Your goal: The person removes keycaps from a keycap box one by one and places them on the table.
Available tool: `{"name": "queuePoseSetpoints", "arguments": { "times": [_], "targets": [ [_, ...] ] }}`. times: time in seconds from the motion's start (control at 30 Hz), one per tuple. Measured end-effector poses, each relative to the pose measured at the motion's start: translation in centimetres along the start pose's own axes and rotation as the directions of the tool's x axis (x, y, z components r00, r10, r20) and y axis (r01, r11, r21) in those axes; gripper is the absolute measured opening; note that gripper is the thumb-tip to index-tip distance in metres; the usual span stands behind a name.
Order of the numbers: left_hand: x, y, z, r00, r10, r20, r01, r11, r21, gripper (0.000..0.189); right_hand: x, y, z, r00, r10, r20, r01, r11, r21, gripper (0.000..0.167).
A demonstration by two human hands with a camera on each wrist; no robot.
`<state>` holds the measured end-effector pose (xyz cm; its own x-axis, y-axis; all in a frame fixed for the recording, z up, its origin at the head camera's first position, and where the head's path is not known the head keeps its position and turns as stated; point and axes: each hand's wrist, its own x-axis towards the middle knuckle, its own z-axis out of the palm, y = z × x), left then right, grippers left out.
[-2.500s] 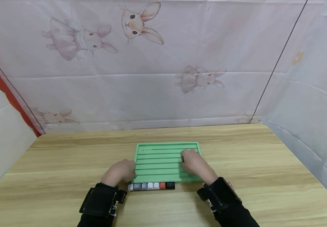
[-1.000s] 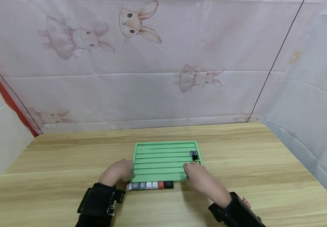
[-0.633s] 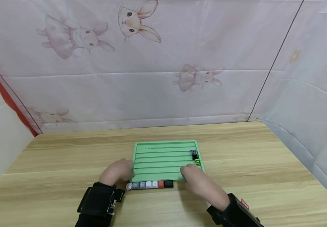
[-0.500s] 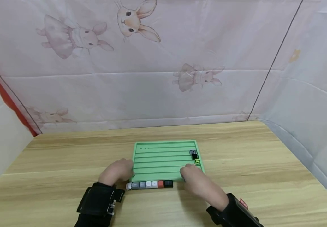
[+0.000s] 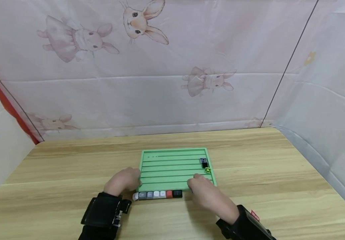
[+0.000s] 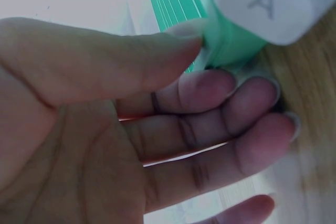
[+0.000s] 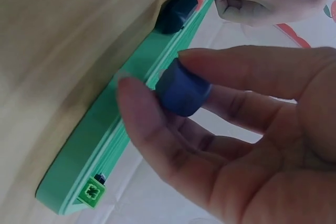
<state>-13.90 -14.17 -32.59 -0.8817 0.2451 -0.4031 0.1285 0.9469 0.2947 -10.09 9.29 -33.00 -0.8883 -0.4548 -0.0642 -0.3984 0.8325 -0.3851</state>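
Observation:
A green ridged tray (image 5: 169, 170) lies on the table. My left hand (image 5: 124, 181) pinches its left edge, thumb on top and fingers beneath. My right hand (image 5: 203, 193), over the tray's front right part, holds a dark blue keycap (image 7: 182, 88) between thumb and fingertip; the head view hides this keycap. Along the tray's front edge runs a row of keycaps, among them a red one (image 5: 169, 194) and a black one (image 5: 177, 193). A pale keycap marked A (image 6: 265, 6) shows close to my left thumb. At the tray's right side sit a yellow-green keycap (image 5: 207, 170) and two dark ones (image 5: 203, 160).
The wooden table (image 5: 265, 173) extends to both sides of the tray. Behind it hangs a pale cloth (image 5: 148, 100) printed with rabbits, with another cloth panel (image 5: 325, 116) on the right.
My right hand has come from the tray's upper right to its front, uncovering the yellow-green and dark keycaps, and most recently drifted slightly left. My left hand keeps its place on the tray edge.

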Motion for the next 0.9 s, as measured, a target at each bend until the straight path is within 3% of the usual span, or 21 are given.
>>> {"name": "queuePoseSetpoints", "arguments": {
  "times": [0.67, 0.9],
  "targets": [
    [-0.08, -0.01, -0.10, 1.000, -0.003, 0.001, 0.003, 1.000, 0.007, 0.013, 0.39, -0.24, 0.41, 0.999, -0.025, 0.021, 0.025, 1.000, 0.016, 0.028],
    [-0.03, 0.04, -0.09, 1.000, -0.007, 0.005, 0.007, 1.000, 0.016, 0.014, 0.25, -0.09, 0.75, 0.997, -0.082, 0.000, 0.082, 0.997, -0.009, 0.018]
  ]
}}
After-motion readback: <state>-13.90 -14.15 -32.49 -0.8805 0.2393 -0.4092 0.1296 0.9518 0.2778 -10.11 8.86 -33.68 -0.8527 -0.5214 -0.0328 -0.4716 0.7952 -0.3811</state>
